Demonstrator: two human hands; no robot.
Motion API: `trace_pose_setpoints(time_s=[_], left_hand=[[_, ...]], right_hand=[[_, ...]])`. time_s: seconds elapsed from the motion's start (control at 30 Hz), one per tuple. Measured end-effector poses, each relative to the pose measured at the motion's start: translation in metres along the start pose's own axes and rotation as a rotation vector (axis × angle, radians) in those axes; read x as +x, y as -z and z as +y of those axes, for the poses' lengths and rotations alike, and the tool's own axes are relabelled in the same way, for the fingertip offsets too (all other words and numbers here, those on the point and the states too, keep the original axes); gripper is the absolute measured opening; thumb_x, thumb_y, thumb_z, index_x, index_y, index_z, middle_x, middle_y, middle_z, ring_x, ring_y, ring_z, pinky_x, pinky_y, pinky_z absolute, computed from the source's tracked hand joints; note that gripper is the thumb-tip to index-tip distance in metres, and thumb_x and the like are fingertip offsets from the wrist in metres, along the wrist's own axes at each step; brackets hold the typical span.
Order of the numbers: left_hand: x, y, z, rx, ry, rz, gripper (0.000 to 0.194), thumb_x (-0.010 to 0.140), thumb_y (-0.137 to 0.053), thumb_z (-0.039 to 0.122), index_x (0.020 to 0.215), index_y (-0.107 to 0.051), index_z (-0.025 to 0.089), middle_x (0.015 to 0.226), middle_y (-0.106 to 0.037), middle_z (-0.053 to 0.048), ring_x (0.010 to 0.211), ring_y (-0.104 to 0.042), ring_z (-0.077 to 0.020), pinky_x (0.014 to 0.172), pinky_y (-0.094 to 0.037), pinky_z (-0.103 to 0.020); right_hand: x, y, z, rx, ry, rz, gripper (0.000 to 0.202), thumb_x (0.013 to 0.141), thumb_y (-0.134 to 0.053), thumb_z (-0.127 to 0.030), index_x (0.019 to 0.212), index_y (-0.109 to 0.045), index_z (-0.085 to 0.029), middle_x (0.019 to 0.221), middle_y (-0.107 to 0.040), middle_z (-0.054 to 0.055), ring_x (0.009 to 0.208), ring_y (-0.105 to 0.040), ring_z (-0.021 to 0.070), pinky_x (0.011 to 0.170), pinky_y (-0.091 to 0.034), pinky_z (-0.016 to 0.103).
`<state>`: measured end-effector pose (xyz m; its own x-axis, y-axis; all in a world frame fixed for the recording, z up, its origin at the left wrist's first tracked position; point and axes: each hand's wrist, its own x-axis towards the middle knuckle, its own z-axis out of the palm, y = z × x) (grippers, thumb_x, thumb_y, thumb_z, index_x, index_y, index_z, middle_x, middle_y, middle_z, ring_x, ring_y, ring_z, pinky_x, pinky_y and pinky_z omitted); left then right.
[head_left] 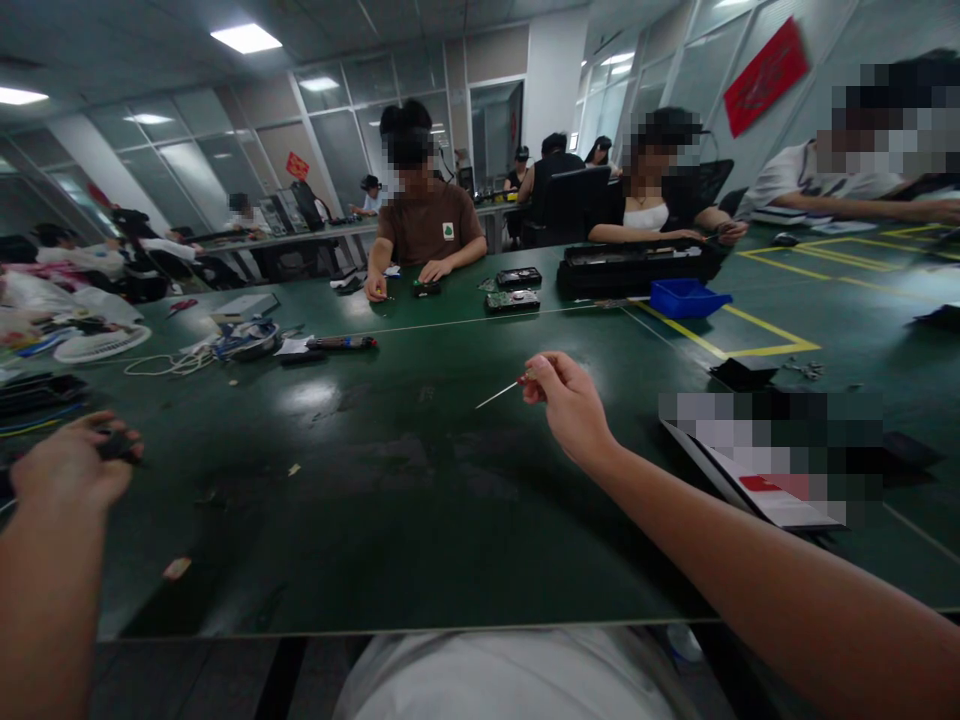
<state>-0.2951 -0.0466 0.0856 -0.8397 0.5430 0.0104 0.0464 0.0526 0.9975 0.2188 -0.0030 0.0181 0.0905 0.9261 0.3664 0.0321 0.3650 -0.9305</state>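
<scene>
My right hand (568, 405) is raised above the green table, its fingers closed round the handle of a thin screwdriver (496, 396). The metal shaft points left and slightly down, apart from the tabletop. At the far left edge, my left hand (69, 465) is curled round a small black object (116, 444). Blur hides what kind of object it is. A dark pile with blue and yellow cables (45, 424) lies just beyond that hand.
A notebook (720, 470) lies right of my right arm, near a blue bin (686, 298). Opened hard drives (512, 301) rest across the table before a person in brown (431, 225). Coiled cables (251, 340) and a dark pen-like tool (345, 342) are at left.
</scene>
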Motion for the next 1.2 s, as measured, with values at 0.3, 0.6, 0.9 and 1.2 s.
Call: trace_pose_setpoints(time_s=[0.3, 0.6, 0.9, 1.2], left_hand=[[-0.112, -0.142, -0.003, -0.164, -0.016, -0.627, 0.025, 0.065, -0.046, 0.005, 0.086, -0.059, 0.012, 0.069, -0.054, -0.004, 0.067, -0.051, -0.0158, 0.064, -0.044, -0.025], [-0.214, -0.215, -0.029, 0.006, -0.323, -0.986, 0.029, 0.076, -0.042, 0.015, 0.100, -0.058, 0.017, 0.078, -0.061, -0.002, 0.077, -0.058, -0.0180, 0.076, -0.043, -0.031], [-0.246, -0.223, -0.066, 0.338, -0.592, -1.111, 0.060, 0.075, -0.060, 0.009, 0.131, -0.040, 0.019, 0.116, -0.058, -0.009, 0.104, -0.058, -0.0198, 0.097, -0.044, -0.036], [-0.228, -0.213, -0.069, 0.317, -0.651, -1.134, 0.034, 0.083, -0.067, 0.019, 0.117, -0.063, 0.024, 0.114, -0.067, -0.003, 0.106, -0.061, -0.0204, 0.099, -0.044, -0.037]], right_hand=[[0.001, 0.000, 0.002, 0.039, 0.006, 0.019, 0.023, 0.095, -0.054, -0.042, 0.090, -0.061, -0.021, 0.077, -0.063, 0.000, 0.066, -0.058, 0.0138, 0.063, -0.046, 0.032], [0.001, 0.005, -0.008, 0.091, 0.072, 0.134, 0.020, 0.096, -0.053, -0.040, 0.090, -0.062, -0.022, 0.074, -0.062, -0.001, 0.065, -0.057, 0.0135, 0.064, -0.047, 0.031], [0.000, 0.003, -0.012, 0.016, 0.082, 0.123, 0.021, 0.095, -0.055, -0.040, 0.088, -0.062, -0.021, 0.071, -0.062, -0.001, 0.063, -0.057, 0.0132, 0.061, -0.046, 0.030], [-0.001, -0.001, -0.008, -0.062, 0.068, -0.007, 0.022, 0.093, -0.055, -0.041, 0.090, -0.063, -0.020, 0.077, -0.069, 0.002, 0.068, -0.063, 0.0156, 0.067, -0.052, 0.033]])
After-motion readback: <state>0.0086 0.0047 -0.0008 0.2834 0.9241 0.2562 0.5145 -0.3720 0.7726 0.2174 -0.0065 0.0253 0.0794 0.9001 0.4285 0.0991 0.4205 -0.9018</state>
